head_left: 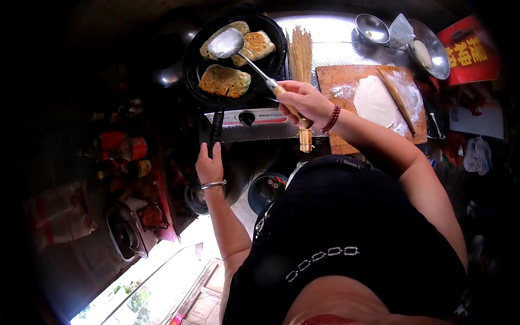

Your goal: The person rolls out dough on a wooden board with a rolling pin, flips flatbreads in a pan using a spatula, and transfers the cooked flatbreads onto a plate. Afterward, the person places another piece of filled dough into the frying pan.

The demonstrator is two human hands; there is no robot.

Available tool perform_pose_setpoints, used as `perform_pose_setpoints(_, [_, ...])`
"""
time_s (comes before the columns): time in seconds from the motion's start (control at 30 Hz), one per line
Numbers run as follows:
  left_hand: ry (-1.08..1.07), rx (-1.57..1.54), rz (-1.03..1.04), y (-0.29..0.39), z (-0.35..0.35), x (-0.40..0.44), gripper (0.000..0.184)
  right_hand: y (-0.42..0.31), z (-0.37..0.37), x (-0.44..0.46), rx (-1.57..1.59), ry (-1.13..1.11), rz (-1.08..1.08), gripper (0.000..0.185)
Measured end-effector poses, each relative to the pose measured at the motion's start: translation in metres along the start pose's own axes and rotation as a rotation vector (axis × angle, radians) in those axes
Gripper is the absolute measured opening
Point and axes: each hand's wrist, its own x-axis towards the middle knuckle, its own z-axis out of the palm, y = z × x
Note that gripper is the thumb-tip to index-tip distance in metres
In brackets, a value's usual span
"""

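In the head view, my right hand point(305, 103) is closed round the wooden handle of a metal spatula point(226, 43). Its broad blade is over the black frying pan point(189, 70), above two browned flatbreads at the back. A third browned flatbread point(224, 81) lies nearer the front of the pan. My left hand point(209, 167) is at the near end of the pan's black handle point(216, 125), thumb and fingers on either side of it. The pan sits on a gas stove point(260, 116) with a dark knob.
Right of the stove, a straw brush point(300, 54) lies beside a floured wooden board point(339, 130) bearing flat dough point(374, 103) and a rolling pin point(397, 101). Metal bowls point(372, 28) stand behind. Bottles point(122, 147) are at left; a dark bucket point(265, 192) stands below the stove.
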Motion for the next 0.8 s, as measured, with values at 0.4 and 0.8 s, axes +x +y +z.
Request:
perform_pose_setpoints(0.4, [0.03, -0.66, -0.248, -0.018, -0.008, -0.02, 0.053, 0.039, 0.065, 0.005, -0.469, -0.245, 0.079, 0.078])
perform_pose_setpoints(0.8, [-0.07, -0.711, -0.556, -0.073, 0.043, -0.045, 0.037, 0.073, -0.044, -0.05, -0.205, 0.011, 0.148, 0.055])
